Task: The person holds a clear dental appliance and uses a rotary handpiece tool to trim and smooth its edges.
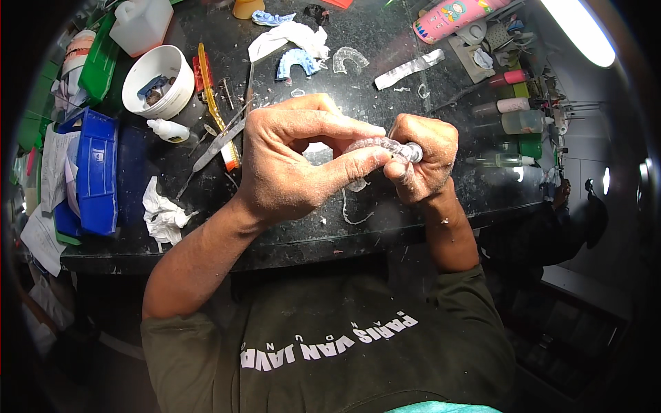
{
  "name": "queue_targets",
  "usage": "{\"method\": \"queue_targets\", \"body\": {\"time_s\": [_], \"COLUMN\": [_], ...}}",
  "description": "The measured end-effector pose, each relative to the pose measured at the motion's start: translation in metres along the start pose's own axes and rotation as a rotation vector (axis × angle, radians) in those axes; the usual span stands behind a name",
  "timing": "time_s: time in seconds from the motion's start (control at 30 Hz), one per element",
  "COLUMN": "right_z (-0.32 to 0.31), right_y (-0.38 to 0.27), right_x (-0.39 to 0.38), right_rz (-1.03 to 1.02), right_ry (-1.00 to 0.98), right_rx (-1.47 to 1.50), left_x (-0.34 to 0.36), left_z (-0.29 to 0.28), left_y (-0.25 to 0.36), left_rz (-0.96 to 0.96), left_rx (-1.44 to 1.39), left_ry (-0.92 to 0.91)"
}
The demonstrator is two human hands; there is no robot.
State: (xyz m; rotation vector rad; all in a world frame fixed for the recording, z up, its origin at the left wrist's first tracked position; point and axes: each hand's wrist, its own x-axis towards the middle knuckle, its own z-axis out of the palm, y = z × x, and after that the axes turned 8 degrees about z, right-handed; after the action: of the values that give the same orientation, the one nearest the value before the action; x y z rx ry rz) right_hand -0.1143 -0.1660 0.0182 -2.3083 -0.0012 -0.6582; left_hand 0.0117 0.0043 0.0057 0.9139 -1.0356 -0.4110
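A clear, arch-shaped plastic piece is held above the counter, between the two hands. It is pinched in a narrow grip by the thumb and fingertips of the left hand, apparently so that its far end is steadied and presented toward the right. A silver-ended tool is enclosed by the right hand in a full, curled grip; its end is set right by the piece, though whether the two touch cannot be told. The hands are held close together, presumably so that small movements can be controlled. A second clear arch and a blue mould are laid beyond the hands, seemingly out of the way yet within reach. A knife, a small white bottle and a white tub are placed to the left, probably for easy access.
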Motion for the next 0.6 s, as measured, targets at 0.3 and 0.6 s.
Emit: {"method": "queue_targets", "body": {"time_s": [0.3, 0.6], "right_z": [-0.0012, -0.0014], "right_y": [-0.0017, -0.0035], "right_x": [0.0017, 0.002], "right_rz": [0.008, 0.015], "right_ry": [0.023, 0.039], "right_rx": [-0.024, -0.05], "left_x": [-0.0003, 0.001], "left_z": [0.0015, 0.0009], "left_y": [0.0011, 0.0004], "left_rz": [-0.043, -0.013], "left_rx": [-0.028, -0.006], "left_ry": [0.019, 0.018]}}
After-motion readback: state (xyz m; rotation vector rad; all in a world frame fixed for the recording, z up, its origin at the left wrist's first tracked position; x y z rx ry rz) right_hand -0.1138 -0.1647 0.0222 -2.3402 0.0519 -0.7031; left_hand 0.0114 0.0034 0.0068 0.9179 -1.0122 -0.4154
